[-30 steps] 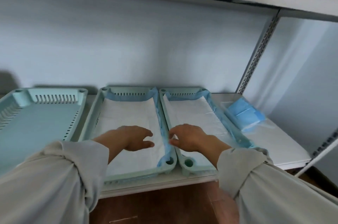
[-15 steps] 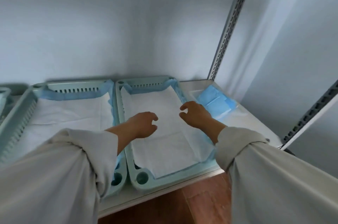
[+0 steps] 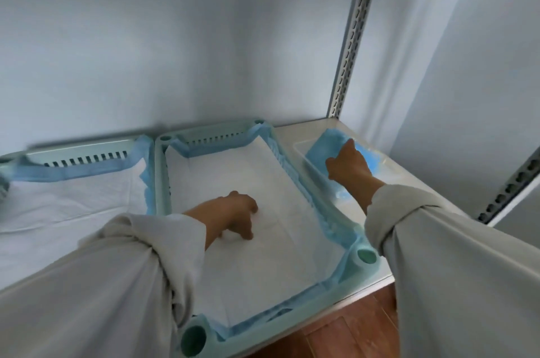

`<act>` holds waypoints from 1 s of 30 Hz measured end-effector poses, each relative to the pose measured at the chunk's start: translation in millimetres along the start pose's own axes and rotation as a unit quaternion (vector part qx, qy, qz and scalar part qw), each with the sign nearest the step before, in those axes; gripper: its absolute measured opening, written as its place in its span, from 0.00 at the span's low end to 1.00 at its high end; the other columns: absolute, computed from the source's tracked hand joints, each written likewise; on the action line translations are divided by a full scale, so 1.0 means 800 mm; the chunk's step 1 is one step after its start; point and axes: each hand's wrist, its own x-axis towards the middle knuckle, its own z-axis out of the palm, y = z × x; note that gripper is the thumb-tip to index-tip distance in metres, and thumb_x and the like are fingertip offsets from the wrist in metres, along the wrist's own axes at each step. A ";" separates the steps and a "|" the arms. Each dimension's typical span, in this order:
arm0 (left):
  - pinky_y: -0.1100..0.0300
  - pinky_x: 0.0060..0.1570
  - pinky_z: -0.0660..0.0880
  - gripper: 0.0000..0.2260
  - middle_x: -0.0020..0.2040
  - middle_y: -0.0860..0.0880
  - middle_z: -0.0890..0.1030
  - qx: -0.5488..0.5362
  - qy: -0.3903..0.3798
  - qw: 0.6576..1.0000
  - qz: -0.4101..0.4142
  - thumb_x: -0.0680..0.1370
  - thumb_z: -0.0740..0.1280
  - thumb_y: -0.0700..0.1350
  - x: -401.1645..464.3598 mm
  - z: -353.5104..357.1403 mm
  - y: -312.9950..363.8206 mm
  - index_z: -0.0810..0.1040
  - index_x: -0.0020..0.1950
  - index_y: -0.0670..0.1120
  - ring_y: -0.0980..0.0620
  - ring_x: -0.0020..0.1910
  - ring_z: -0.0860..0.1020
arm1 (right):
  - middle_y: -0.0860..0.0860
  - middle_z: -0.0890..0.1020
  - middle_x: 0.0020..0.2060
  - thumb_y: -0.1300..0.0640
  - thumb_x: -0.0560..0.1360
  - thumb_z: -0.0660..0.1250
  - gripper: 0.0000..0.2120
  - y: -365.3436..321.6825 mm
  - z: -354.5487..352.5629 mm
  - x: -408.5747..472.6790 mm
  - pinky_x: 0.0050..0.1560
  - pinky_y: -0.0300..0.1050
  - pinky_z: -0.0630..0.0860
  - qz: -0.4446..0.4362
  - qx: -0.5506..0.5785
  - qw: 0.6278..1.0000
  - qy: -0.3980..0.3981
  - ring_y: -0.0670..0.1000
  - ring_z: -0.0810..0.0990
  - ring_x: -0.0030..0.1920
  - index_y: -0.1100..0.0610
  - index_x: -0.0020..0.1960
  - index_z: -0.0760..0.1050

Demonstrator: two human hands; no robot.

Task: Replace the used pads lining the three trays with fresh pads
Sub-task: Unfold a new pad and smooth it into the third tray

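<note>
A pale wall (image 3: 175,36) fills the upper half of the view; below it a white shelf (image 3: 409,182) runs from nine o'clock to three o'clock, with a slotted metal post (image 3: 355,33) rising at one o'clock; brown wooden floor (image 3: 344,337) shows at five o'clock. Two pale green trays sit side by side, edges touching; the left tray (image 3: 84,150) lies at nine o'clock, the right tray (image 3: 366,255) at the centre; each is lined with a white pad edged in blue, the left pad (image 3: 73,205) and the right pad (image 3: 233,170). At two o'clock, just beside the right tray, a stack of folded blue pads (image 3: 327,144) lies in clear wrapping. The person wears loose grey sleeves (image 3: 87,293); the left hand (image 3: 233,211) rests on the right pad, fingers loosely curled downward, grasping nothing; the right hand (image 3: 347,166) reaches onto the blue stack, its fingertips touching it; whether it grasps a pad cannot be told.
</note>
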 end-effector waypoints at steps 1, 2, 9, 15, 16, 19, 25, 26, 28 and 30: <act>0.52 0.58 0.77 0.31 0.71 0.45 0.61 0.002 -0.003 1.000 0.001 0.75 0.70 0.44 0.000 0.001 0.000 0.61 0.75 0.52 0.42 0.66 0.69 | 0.59 0.73 0.64 0.60 0.75 0.59 0.30 0.004 0.003 0.002 0.58 0.51 0.73 0.015 0.015 1.000 -0.002 0.61 0.75 0.61 0.60 0.75 0.54; 0.52 0.61 0.75 0.32 0.72 0.45 0.60 0.014 -0.001 1.000 0.003 0.75 0.70 0.45 -0.001 0.003 0.000 0.60 0.76 0.52 0.42 0.67 0.68 | 0.58 0.75 0.62 0.60 0.75 0.59 0.27 0.007 0.006 0.002 0.56 0.49 0.73 0.022 0.022 1.000 0.003 0.60 0.75 0.61 0.61 0.73 0.59; 0.54 0.73 0.60 0.34 0.77 0.47 0.56 -0.003 -0.014 1.000 0.014 0.76 0.68 0.50 -0.011 0.015 -0.004 0.55 0.77 0.50 0.46 0.75 0.59 | 0.53 0.78 0.41 0.54 0.78 0.61 0.10 -0.015 -0.002 -0.031 0.41 0.41 0.65 -0.051 0.096 0.973 0.204 0.56 0.76 0.44 0.58 0.48 0.79; 0.56 0.74 0.56 0.28 0.77 0.47 0.58 -0.111 0.074 0.989 0.062 0.79 0.63 0.49 -0.071 0.002 -0.011 0.57 0.77 0.48 0.49 0.75 0.59 | 0.51 0.74 0.33 0.57 0.77 0.64 0.09 -0.062 -0.036 -0.095 0.36 0.39 0.62 -0.208 0.167 0.944 0.195 0.51 0.70 0.36 0.61 0.42 0.77; 0.55 0.74 0.58 0.28 0.76 0.46 0.59 -0.132 0.099 0.984 0.070 0.79 0.62 0.49 -0.085 -0.006 -0.014 0.56 0.77 0.47 0.48 0.75 0.60 | 0.51 0.72 0.31 0.58 0.77 0.64 0.10 -0.072 -0.041 -0.109 0.32 0.39 0.60 -0.236 0.163 0.940 0.184 0.51 0.68 0.34 0.62 0.39 0.75; 0.56 0.73 0.60 0.30 0.76 0.45 0.60 -0.184 0.174 0.964 0.082 0.80 0.60 0.51 -0.126 -0.035 -0.023 0.51 0.78 0.47 0.47 0.74 0.62 | 0.48 0.69 0.28 0.57 0.76 0.64 0.09 -0.102 -0.055 -0.146 0.32 0.39 0.62 -0.304 0.118 0.934 0.143 0.50 0.67 0.33 0.57 0.38 0.73; 0.50 0.60 0.73 0.28 0.74 0.48 0.64 -0.415 0.260 0.870 0.062 0.80 0.57 0.57 -0.243 -0.074 -0.077 0.55 0.77 0.50 0.46 0.69 0.68 | 0.50 0.83 0.54 0.55 0.77 0.65 0.11 -0.174 -0.065 -0.248 0.52 0.43 0.72 -0.399 -0.003 0.914 0.079 0.54 0.79 0.55 0.53 0.57 0.80; 0.51 0.56 0.75 0.27 0.71 0.49 0.67 -0.441 0.253 0.860 0.050 0.79 0.56 0.59 -0.265 -0.076 -0.090 0.60 0.75 0.49 0.47 0.66 0.70 | 0.49 0.82 0.56 0.54 0.77 0.64 0.11 -0.189 -0.063 -0.267 0.54 0.42 0.71 -0.411 -0.020 0.909 0.065 0.53 0.79 0.57 0.52 0.58 0.80; 0.51 0.52 0.76 0.25 0.62 0.50 0.72 -0.469 0.230 0.852 0.032 0.78 0.54 0.62 -0.303 -0.080 -0.111 0.69 0.67 0.47 0.48 0.57 0.73 | 0.48 0.81 0.56 0.53 0.78 0.63 0.11 -0.213 -0.057 -0.300 0.54 0.41 0.71 -0.433 -0.054 0.899 0.037 0.52 0.78 0.57 0.50 0.58 0.80; 0.53 0.49 0.78 0.26 0.55 0.49 0.76 -0.481 0.219 0.849 0.015 0.77 0.52 0.65 -0.339 -0.080 -0.135 0.73 0.61 0.47 0.48 0.53 0.76 | 0.48 0.81 0.56 0.55 0.78 0.62 0.11 -0.236 -0.046 -0.336 0.55 0.45 0.73 -0.469 -0.070 0.881 0.012 0.52 0.78 0.57 0.50 0.57 0.80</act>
